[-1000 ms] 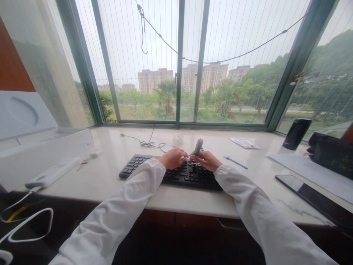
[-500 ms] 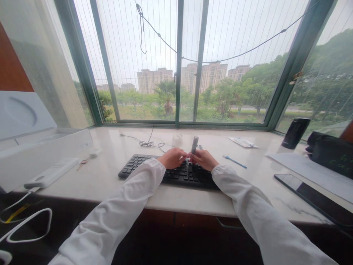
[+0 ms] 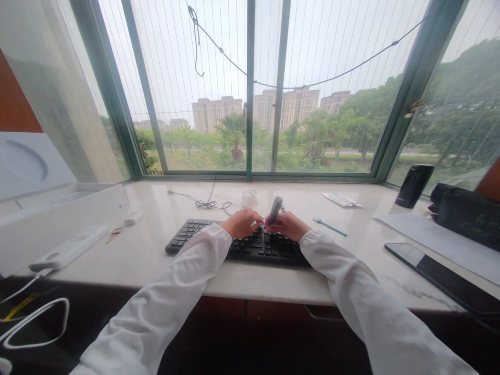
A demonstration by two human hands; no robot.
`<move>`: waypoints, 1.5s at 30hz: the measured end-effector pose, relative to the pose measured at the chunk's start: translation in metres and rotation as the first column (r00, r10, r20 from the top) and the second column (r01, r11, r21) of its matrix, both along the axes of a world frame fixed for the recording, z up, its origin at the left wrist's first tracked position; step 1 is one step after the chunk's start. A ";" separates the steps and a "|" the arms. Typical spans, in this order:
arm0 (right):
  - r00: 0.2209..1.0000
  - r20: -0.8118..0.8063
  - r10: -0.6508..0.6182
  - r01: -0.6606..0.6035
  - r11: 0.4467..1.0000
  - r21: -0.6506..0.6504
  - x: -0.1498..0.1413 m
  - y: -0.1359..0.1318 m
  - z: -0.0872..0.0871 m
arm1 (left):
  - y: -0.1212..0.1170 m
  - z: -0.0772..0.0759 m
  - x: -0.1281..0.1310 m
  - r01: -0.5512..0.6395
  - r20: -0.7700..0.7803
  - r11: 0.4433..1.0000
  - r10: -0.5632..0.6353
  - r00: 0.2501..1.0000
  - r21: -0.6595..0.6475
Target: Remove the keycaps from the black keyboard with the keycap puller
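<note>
Two bare hands in white sleeves work over a black keyboard [image 3: 255, 252], which lies lengthwise on a pale tabletop [image 3: 269, 284] before a window. Picture a clock face centred on the keyboard, twelve towards the window. The right hand [image 3: 289, 226] has its grip closed around a grey, brush-like tool [image 3: 276, 206], standing slightly tilted above the keys, frayed-looking tip up; this hold probably leaves its lower end, hidden by fingers, facing the keys. The left hand [image 3: 242, 224] has bent fingers close to the tool's base; whether its grip pinches anything, I cannot tell. The keyboard sits within both arms' reach, likely so the hands can meet over it. A bundled cable [image 3: 204, 203] lies at eleven o'clock, a slim blue stick [image 3: 330, 227] at two, seemingly within easy reach, a dark phone [image 3: 425, 273] between three and four, and a white power strip [image 3: 76, 249] at nine.
</note>
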State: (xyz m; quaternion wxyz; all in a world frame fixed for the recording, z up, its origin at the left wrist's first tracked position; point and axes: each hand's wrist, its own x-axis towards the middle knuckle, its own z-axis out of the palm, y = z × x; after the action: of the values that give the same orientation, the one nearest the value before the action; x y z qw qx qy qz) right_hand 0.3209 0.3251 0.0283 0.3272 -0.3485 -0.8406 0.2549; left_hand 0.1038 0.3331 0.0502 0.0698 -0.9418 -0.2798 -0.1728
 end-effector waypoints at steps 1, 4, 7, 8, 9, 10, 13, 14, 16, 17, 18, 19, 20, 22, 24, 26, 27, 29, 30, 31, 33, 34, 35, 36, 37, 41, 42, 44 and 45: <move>1.000 -0.007 0.000 0.000 1.000 -0.029 0.001 0.000 0.000 | 0.000 0.000 0.000 -0.004 -0.004 1.000 0.004 1.000 -0.002; 1.000 -0.025 -0.008 0.007 0.999 -0.051 0.001 0.001 -0.001 | -0.003 0.001 0.001 -0.017 -0.011 1.000 0.017 1.000 0.001; 0.999 0.000 -0.034 0.034 0.999 0.010 0.000 0.000 -0.001 | -0.004 0.002 0.001 -0.020 -0.007 1.000 0.020 1.000 0.002; 0.999 0.014 -0.041 0.040 0.999 0.031 -0.001 0.000 -0.001 | -0.005 0.002 0.001 -0.018 -0.006 1.000 0.018 1.000 -0.001; 0.999 0.027 -0.041 0.040 0.998 0.046 -0.001 0.000 -0.001 | -0.004 0.002 0.001 -0.015 -0.004 1.000 0.015 1.000 -0.005; 0.999 0.034 -0.035 0.033 0.998 0.052 -0.001 0.000 -0.001 | -0.004 0.002 0.000 -0.011 -0.002 1.000 0.011 1.000 -0.010; 1.000 0.030 -0.006 0.005 0.999 0.035 0.001 0.001 0.001 | -0.003 0.002 -0.001 -0.001 0.011 1.000 0.001 1.000 -0.023; 1.000 0.027 -0.004 0.003 1.000 0.030 0.002 0.002 0.001 | -0.002 0.001 -0.001 0.001 0.015 1.000 -0.001 1.000 -0.026; 1.000 0.031 -0.005 0.004 1.000 0.025 0.005 0.003 0.002 | -0.001 0.001 -0.001 0.003 0.022 0.999 -0.002 1.000 -0.031; 0.999 0.035 -0.006 0.005 1.000 0.023 0.006 0.003 0.002 | -0.001 0.000 -0.001 0.006 0.023 0.999 -0.005 1.000 -0.036; 0.999 0.038 -0.008 0.007 1.000 0.021 0.006 0.003 0.003 | -0.001 0.000 -0.001 0.010 0.023 0.999 -0.009 1.000 -0.042; 0.999 0.043 -0.008 0.008 1.000 0.018 0.006 0.003 0.003 | 0.000 -0.001 -0.001 0.014 0.025 0.999 -0.013 1.000 -0.049; 0.999 0.048 -0.009 0.008 1.000 0.017 0.006 0.003 0.003 | 0.000 -0.001 -0.001 0.018 0.030 0.998 -0.016 0.999 -0.056; 0.998 0.057 -0.009 0.008 1.000 0.024 0.006 0.002 0.004 | 0.000 -0.003 0.000 0.022 0.048 0.997 -0.018 0.999 -0.071; 0.998 0.062 -0.007 0.005 0.999 0.034 0.006 0.002 0.005 | 0.000 -0.004 0.002 0.013 0.075 0.996 -0.006 0.997 -0.089; 0.998 0.056 -0.013 0.011 0.999 0.040 0.007 0.002 0.006 | -0.001 -0.005 0.003 -0.002 0.101 0.994 0.013 0.995 -0.106; 0.998 0.051 -0.020 0.018 0.999 0.041 0.008 0.002 0.006 | -0.001 -0.006 0.004 -0.008 0.111 0.994 0.021 0.994 -0.113; 0.999 0.031 -0.043 0.042 0.999 0.033 0.011 0.002 0.007 | -0.001 -0.006 0.005 -0.013 0.120 0.993 0.028 0.992 -0.120; 0.999 0.017 -0.052 0.051 0.998 0.024 0.012 0.002 0.007 | -0.001 -0.006 0.005 -0.014 0.120 0.993 0.028 0.992 -0.119; 0.998 0.003 -0.056 0.056 0.998 0.012 0.013 0.002 0.007 | -0.002 -0.006 0.005 -0.015 0.119 0.993 0.029 0.992 -0.118; 0.998 -0.015 -0.055 0.054 0.998 -0.007 0.014 0.003 0.006 | -0.001 -0.006 0.006 -0.017 0.112 0.993 0.030 0.993 -0.115; 0.999 -0.014 -0.049 0.049 0.999 -0.011 0.014 0.003 0.006 | -0.001 -0.006 0.006 -0.016 0.107 0.993 0.028 0.994 -0.116; 0.999 -0.008 -0.042 0.042 0.999 -0.013 0.014 0.003 0.005 | -0.001 -0.005 0.005 -0.010 0.101 0.993 0.022 0.995 -0.118; 0.999 -0.001 -0.036 0.036 0.999 -0.014 0.014 0.003 0.004 | -0.001 -0.005 0.005 -0.001 0.094 0.993 0.013 0.995 -0.119; 1.000 0.005 -0.028 0.028 0.999 -0.018 0.013 0.003 0.004 | -0.001 -0.004 0.005 0.010 0.085 0.993 0.001 0.996 -0.117; 1.000 0.013 -0.001 0.002 0.999 -0.047 0.011 0.003 0.003 | -0.002 -0.003 0.004 0.007 0.045 0.996 -0.003 0.999 -0.093; 1.000 0.009 0.006 -0.005 0.998 -0.059 0.011 0.002 0.003 | -0.002 -0.002 0.004 -0.006 0.040 0.996 0.010 0.999 -0.086; 1.000 -0.013 0.022 -0.023 0.996 -0.086 0.011 0.002 0.003 | -0.004 -0.002 0.004 -0.027 0.032 0.997 0.030 0.999 -0.071; 0.999 -0.028 0.029 -0.031 0.995 -0.096 0.011 0.002 0.004 | -0.005 -0.001 0.005 -0.033 0.024 0.997 0.035 0.999 -0.063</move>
State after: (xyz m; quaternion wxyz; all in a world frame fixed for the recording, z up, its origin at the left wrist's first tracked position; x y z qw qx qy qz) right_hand 0.3315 0.3270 0.0320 0.3171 -0.3480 -0.8280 0.3046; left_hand 0.1084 0.3279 0.0491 0.0397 -0.9364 -0.3020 -0.1746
